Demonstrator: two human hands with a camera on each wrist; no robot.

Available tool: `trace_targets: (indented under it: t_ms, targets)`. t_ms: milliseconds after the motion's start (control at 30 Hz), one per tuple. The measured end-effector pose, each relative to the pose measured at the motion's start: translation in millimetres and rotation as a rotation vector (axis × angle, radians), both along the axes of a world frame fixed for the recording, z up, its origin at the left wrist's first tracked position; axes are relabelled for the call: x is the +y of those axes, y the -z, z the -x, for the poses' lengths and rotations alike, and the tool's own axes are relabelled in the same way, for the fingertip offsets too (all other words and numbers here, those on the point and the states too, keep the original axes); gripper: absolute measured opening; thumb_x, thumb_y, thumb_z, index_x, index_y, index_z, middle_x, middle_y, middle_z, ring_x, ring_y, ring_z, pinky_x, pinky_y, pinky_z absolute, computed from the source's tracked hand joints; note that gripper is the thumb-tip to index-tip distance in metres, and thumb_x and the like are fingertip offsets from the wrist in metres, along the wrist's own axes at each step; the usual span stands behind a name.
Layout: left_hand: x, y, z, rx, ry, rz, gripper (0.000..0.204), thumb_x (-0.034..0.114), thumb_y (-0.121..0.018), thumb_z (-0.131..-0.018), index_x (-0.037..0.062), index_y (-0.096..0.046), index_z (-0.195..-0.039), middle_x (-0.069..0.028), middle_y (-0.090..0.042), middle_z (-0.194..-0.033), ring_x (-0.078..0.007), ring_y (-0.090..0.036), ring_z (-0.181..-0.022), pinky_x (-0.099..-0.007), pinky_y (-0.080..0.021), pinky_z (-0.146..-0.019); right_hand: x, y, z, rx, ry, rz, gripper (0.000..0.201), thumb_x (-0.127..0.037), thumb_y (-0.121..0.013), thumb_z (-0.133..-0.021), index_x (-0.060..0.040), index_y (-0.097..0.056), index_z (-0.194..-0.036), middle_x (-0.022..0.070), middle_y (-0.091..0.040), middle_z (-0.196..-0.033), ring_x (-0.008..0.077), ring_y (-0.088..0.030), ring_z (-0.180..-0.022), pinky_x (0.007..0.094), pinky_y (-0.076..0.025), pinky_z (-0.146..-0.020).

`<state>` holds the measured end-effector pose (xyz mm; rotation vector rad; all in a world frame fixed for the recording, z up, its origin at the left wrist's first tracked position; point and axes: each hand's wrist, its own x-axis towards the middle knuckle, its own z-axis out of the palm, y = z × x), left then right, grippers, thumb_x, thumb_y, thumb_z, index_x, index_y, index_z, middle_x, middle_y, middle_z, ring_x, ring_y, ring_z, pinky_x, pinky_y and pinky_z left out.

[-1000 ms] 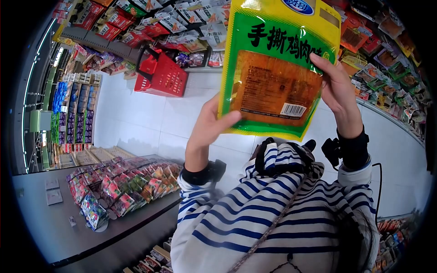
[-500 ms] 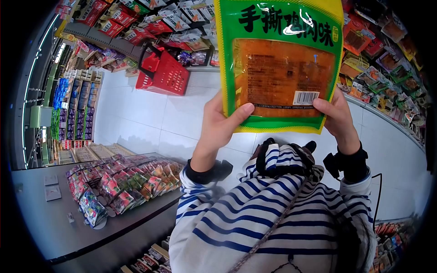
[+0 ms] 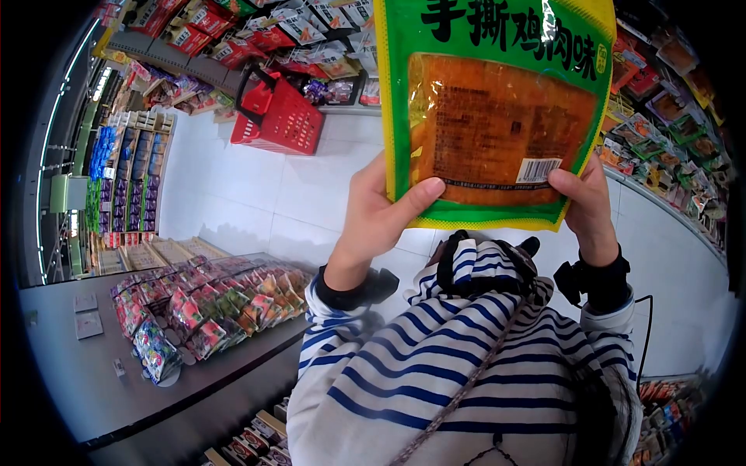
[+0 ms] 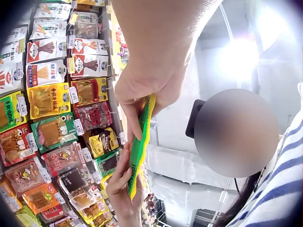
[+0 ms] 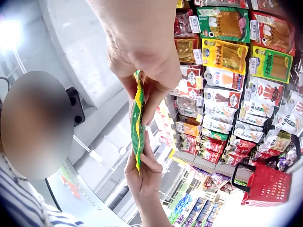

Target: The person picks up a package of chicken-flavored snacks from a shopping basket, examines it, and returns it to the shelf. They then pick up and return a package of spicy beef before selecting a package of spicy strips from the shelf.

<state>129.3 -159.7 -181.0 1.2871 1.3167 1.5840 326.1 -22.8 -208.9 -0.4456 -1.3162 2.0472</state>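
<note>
A large green and yellow snack packet (image 3: 497, 124) is held up before the chest, its clear window showing a flat brown-orange food. Printed text and a white barcode lie across the window. The left hand (image 3: 377, 210) grips the packet's lower left edge, thumb on the near face. At the lower right edge the right hand (image 3: 587, 202) pinches it the same way, thumb beside the barcode. Both wrist views show the packet edge-on, as a thin green strip (image 4: 138, 151) in the left one, with fingers behind it.
A red shopping basket (image 3: 280, 116) stands on the white tiled floor by a shelf. Hanging snack packets (image 4: 54, 132) with price tags fill the rack ahead. At the left, a grey counter (image 3: 93, 373) carries rows of small colourful packets (image 3: 217, 307).
The right hand has slid down from the packet's upper right side to its lower right edge. The packet has levelled, come closer and shifted slightly right. The left hand keeps its grip.
</note>
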Motion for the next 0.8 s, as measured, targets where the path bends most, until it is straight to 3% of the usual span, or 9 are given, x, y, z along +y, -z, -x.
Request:
trace_targets:
  t_ms: [800]
  targets:
    - [1.6,-1.1,-1.2,-0.095,0.003,0.009,0.046,0.007,-0.057,-0.077,-0.0071,-0.037,-0.116,-0.0084,-0.051,-0.102,-0.0103,-0.047,-0.089,-0.0221,-0.039,-0.075,1.4,-4.9,0.6,0.01,-0.012,0.029,0.045,-0.011,-0.063,-0.068,0.0028,-0.044,-0.106,0.0115,-0.055,-0.098,0.0156,-0.055,-0.085,0.0273,-0.044,-0.076]
